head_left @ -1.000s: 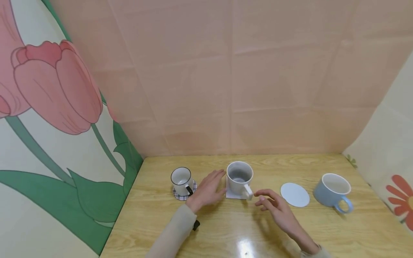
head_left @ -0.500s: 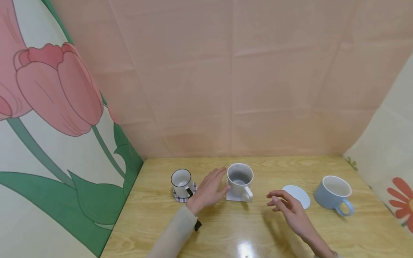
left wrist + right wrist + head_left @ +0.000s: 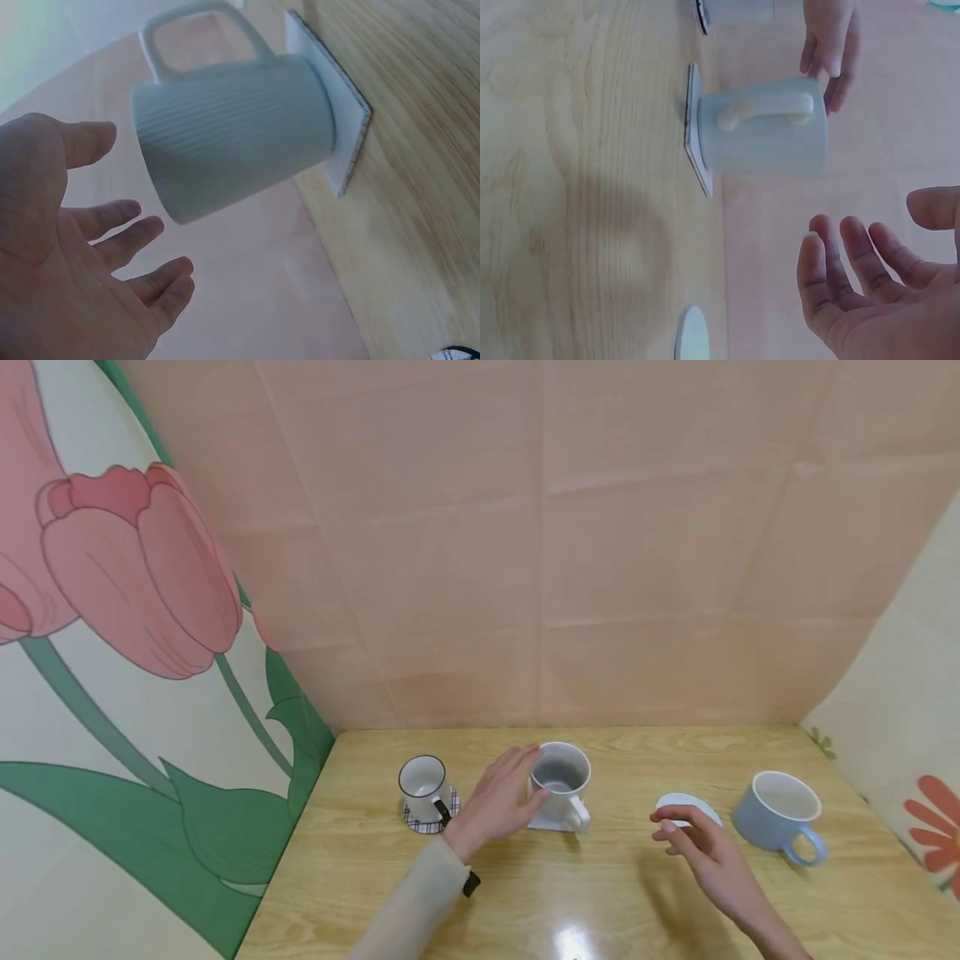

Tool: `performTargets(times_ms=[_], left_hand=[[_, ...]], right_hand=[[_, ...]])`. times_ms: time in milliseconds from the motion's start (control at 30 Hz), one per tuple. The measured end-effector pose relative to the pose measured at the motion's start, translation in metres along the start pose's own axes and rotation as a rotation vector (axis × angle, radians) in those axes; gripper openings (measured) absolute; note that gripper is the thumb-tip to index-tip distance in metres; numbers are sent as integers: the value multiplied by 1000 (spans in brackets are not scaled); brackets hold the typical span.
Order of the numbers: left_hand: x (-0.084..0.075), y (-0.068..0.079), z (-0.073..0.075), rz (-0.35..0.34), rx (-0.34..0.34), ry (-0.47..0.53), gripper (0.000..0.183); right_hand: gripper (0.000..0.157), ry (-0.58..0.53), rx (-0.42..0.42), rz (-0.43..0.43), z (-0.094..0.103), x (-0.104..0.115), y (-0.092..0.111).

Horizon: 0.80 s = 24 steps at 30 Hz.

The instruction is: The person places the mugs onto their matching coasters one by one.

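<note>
A white ribbed mug (image 3: 557, 803) stands upright on a square white coaster (image 3: 546, 824) at mid-table, its handle toward the front. Just left of the mug's rim is my left hand (image 3: 497, 803), fingers spread and holding nothing. The left wrist view shows a gap between that hand and the mug (image 3: 232, 135). Farther right, my right hand (image 3: 708, 862) hovers over the table with loosely bent fingers and nothing in them. It partly covers a round pale coaster (image 3: 688, 803) in the head view. Right of it stands a light blue mug (image 3: 772, 818), its handle toward the front right.
A small white cup (image 3: 422, 783) with a dark rim and black handle stands on a round checked coaster (image 3: 420, 824) at the left. The wooden table (image 3: 525, 910) ends at a pink cloth backdrop (image 3: 540, 568). Patterned cloths flank both sides.
My right hand has moved right, away from the white mug's handle to in front of the round pale coaster. The left hand has shifted slightly right, beside the mug's rim. The mugs stay put.
</note>
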<state>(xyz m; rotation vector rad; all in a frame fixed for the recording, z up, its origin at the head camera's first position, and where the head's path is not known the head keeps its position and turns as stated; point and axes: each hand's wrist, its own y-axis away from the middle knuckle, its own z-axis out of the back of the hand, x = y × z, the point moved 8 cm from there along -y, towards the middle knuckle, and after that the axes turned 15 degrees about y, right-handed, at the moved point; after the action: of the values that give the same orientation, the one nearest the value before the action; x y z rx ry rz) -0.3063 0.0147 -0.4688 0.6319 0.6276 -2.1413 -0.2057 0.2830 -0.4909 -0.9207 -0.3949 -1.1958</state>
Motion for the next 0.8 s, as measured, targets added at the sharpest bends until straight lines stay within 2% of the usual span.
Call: performTargets(times_ms=[267, 533, 800], left_hand=[[-17, -5, -3, -21, 8, -8, 69], [-36, -15, -11, -74, 19, -19, 66], [-56, -23, -22, -136, 11, -73, 63]], right_hand=[[20, 72, -37, -22, 24, 0, 3], [21, 63, -70, -20, 40, 0, 2], [23, 90, -75, -30, 55, -11, 8]])
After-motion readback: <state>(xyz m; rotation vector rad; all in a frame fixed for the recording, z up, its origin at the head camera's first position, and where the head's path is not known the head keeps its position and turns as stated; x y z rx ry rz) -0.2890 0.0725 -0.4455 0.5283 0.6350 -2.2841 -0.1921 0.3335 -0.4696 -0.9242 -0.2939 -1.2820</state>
